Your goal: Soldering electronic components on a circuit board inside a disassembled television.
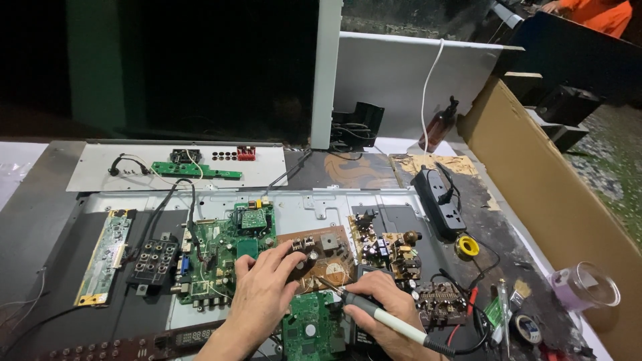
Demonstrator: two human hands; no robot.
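Both my hands work low down: right hand (384,311) clamped on the soldering iron (374,314), left hand (264,291) pressing fingers apart on the brown board (324,257).

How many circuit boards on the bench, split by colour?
Green boards: 4 — large main board, long narrow board, tall strip board, board below the hands
Brown boards: 3 — board under the left hand and soldering iron, power board, small board
Total: 7
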